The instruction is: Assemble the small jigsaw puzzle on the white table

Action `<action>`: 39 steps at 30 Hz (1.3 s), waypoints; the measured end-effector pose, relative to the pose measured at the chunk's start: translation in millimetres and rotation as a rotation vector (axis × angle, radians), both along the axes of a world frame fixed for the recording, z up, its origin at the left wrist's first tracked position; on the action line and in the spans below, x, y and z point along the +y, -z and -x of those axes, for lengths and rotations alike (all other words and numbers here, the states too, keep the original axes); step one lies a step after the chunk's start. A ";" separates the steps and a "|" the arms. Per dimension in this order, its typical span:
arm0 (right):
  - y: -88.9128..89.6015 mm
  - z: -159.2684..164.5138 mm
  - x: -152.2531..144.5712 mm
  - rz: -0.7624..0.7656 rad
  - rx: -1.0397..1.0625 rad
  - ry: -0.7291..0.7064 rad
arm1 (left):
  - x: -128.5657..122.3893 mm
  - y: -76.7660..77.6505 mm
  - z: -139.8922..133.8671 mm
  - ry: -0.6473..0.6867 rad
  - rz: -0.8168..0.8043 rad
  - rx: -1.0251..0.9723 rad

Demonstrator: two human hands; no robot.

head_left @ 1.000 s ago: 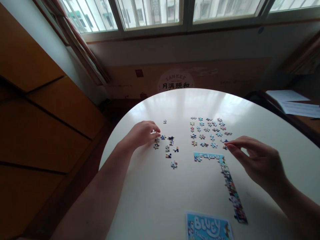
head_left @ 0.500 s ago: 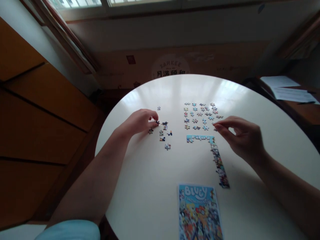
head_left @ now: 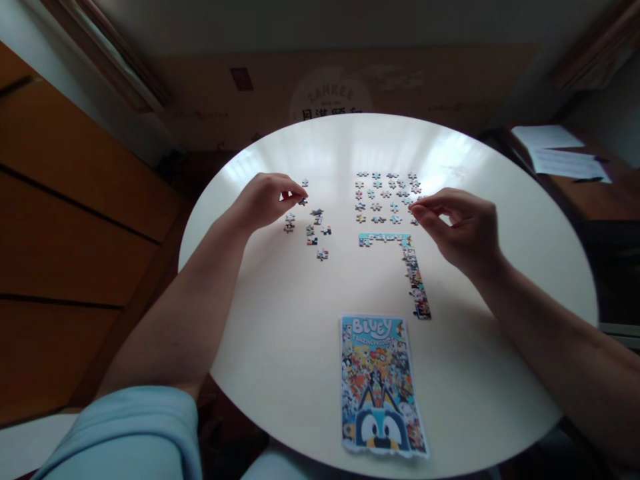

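Through the head camera I am seeing my left hand (head_left: 266,201) pinching a dark puzzle piece (head_left: 303,201) at upper centre-left of the frame, above the loose pieces (head_left: 311,231). My right hand (head_left: 467,228) is hovering at upper centre-right, its fingertips sitting close together at the edge of the rows of pieces (head_left: 376,207). Whether those fingers are closing on a piece, I cannot tell.

As I am judging it, the left pinch is depending on the very tips, so the piece could slip and flip, or knock the pale piece (head_left: 305,182) just beyond it. The right hand is hanging so near the rows that a dragging knuckle could scatter them. A low right wrist could also be catching the L-shaped strip (head_left: 414,267) in mid-frame and springing its joints.

My right fingers are hiding whatever lies behind them. The prints on the pieces are showing too small to read. The bench (head_left: 270,320) is blocking the lower part of the lettering (head_left: 330,113) at top centre, and the frame edge is cutting off the pale blue sleeve (head_left: 145,417) at lower left.
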State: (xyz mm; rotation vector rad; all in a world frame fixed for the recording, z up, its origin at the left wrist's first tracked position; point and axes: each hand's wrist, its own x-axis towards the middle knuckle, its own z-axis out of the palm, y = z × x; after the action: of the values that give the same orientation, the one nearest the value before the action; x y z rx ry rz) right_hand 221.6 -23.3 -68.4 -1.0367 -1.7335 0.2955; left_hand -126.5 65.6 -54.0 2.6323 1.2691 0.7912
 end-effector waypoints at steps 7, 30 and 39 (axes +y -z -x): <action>-2.1 4.6 -1.5 0.002 -0.014 -0.028 | -5.0 -4.7 -7.6 0.067 0.219 -0.166; 8.9 39.3 -13.5 0.007 -0.274 -0.295 | -45.3 -11.8 -78.2 0.275 1.093 -0.468; 3.1 32.7 -13.4 -0.014 -0.272 -0.244 | -49.5 -14.1 -83.4 0.281 0.940 -0.389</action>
State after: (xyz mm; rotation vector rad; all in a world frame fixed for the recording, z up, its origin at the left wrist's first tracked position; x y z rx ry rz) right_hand 188.9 -36.7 -71.5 -0.8861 -2.1106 0.3057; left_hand -43.1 16.0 -39.9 1.7319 0.8325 0.4521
